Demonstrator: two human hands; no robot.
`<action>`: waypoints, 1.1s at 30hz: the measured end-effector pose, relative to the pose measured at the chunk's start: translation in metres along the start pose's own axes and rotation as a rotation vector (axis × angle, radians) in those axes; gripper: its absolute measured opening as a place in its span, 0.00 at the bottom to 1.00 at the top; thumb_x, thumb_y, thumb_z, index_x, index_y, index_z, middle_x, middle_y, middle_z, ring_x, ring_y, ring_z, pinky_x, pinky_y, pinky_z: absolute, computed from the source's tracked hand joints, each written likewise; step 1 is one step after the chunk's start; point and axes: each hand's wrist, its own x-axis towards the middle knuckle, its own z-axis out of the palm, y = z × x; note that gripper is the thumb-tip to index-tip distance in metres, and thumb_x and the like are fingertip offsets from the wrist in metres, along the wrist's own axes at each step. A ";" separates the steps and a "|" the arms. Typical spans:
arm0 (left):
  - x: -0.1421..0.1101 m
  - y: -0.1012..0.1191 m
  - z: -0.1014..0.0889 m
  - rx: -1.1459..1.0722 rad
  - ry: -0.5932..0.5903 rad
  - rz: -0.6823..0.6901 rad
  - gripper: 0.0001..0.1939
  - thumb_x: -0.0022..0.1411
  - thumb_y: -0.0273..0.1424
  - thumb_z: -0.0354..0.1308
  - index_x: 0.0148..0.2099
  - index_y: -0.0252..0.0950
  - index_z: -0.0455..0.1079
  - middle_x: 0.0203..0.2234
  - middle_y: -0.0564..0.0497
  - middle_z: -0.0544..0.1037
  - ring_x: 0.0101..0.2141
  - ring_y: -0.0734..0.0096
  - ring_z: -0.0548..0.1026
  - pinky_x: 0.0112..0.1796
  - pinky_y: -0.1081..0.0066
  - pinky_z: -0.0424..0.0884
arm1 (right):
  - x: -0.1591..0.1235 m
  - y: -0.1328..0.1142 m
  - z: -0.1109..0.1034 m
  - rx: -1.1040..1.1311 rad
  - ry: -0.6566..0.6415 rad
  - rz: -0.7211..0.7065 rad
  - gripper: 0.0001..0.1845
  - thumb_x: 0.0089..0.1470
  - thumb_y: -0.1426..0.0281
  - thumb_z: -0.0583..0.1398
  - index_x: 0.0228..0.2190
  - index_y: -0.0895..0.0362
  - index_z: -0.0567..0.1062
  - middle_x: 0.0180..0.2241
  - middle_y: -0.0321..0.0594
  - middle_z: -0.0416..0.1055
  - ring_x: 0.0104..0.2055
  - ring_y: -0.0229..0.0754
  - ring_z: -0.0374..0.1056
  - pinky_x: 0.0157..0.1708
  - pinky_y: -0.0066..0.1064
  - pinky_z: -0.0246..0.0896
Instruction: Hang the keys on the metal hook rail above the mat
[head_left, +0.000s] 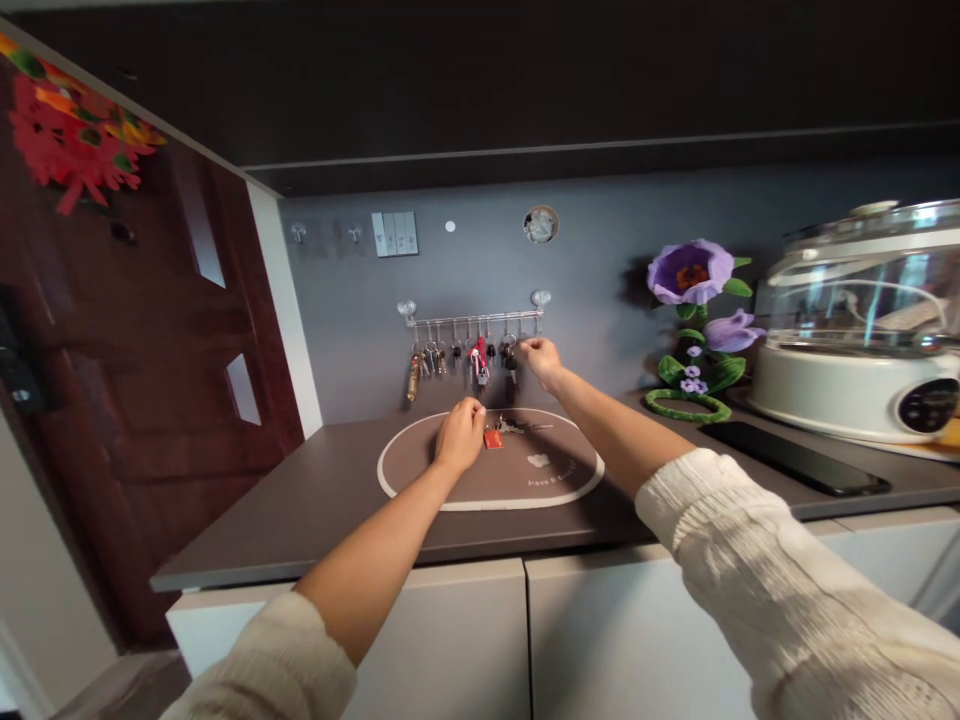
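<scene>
My right hand is raised to the right end of the wall-mounted key rack, its fingers pinched together. Just left of those fingertips hangs a ring with dark keys; whether they touch it is unclear. Lower down, my left hand is closed above the oval mat, and what its fingers hold, if anything, is hidden. Beside it, over the mat, are loose metal keys and an orange tag. Several other key sets hang from the rack, including one with a red strap.
A dark cabinet overhangs the brown counter. On the right stand purple artificial flowers and a white appliance with a clear cover; a black phone lies before them. A dark red door is at left.
</scene>
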 end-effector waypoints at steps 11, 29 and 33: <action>0.001 0.000 -0.002 0.049 -0.040 0.044 0.07 0.60 0.28 0.45 0.35 0.36 0.64 0.32 0.49 0.72 0.35 0.70 0.68 0.38 0.70 0.63 | -0.058 0.011 -0.014 0.098 -0.260 -0.002 0.03 0.46 0.72 0.55 0.25 0.59 0.67 0.25 0.37 0.67 0.26 0.31 0.60 0.32 0.26 0.57; 0.001 -0.001 -0.003 0.094 -0.133 0.027 0.07 0.59 0.26 0.47 0.37 0.36 0.65 0.35 0.48 0.70 0.38 0.69 0.68 0.42 0.69 0.64 | -0.071 0.056 -0.008 -0.677 -0.612 -0.401 0.15 0.54 0.74 0.51 0.42 0.58 0.72 0.45 0.46 0.70 0.47 0.44 0.65 0.47 0.32 0.56; 0.001 -0.001 -0.002 0.094 -0.156 0.032 0.07 0.58 0.26 0.47 0.36 0.36 0.66 0.35 0.48 0.70 0.38 0.69 0.68 0.42 0.69 0.64 | -0.070 0.058 -0.006 -0.682 -0.613 -0.414 0.14 0.52 0.76 0.53 0.38 0.56 0.74 0.42 0.44 0.72 0.44 0.43 0.66 0.45 0.31 0.56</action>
